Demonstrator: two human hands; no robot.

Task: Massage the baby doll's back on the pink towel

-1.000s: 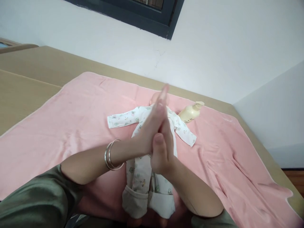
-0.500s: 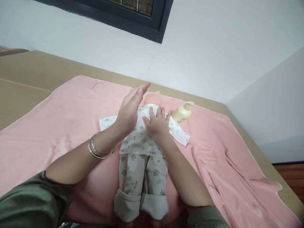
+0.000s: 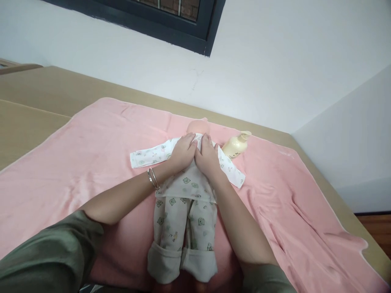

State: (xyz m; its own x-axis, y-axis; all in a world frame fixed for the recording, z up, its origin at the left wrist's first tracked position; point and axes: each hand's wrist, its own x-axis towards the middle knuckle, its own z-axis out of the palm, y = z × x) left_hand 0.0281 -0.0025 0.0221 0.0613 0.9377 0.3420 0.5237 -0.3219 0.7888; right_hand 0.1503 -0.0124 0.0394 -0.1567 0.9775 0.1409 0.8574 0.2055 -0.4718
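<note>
A baby doll point(image 3: 187, 189) in a white patterned top and trousers with turned-up cuffs lies stretched out, its arms spread to the sides. My left hand point(image 3: 183, 153) rests flat on the upper part of its top, fingers extended toward the head. Beside it, my right hand point(image 3: 209, 158) lies flat on the same garment, and the two thumbs meet near the middle. Both hands are open and grasp nothing. The cloth under my palms is hidden. Only the rounded pink top of the doll's head point(image 3: 198, 126) shows beyond my fingertips.
A cream pump bottle point(image 3: 236, 145) lies tilted by the doll's right-hand sleeve. Beneath everything spreads a pink blanket point(image 3: 100, 138) with folds at the right, over a wooden surface point(image 3: 61, 87). A white wall point(image 3: 259, 73) with a dark window frame point(image 3: 171, 30) stands behind.
My left hand, raised and held edge-on above the doll, has come down flat onto its top next to my right hand. My right hand's spread fingers have drawn together in place.
</note>
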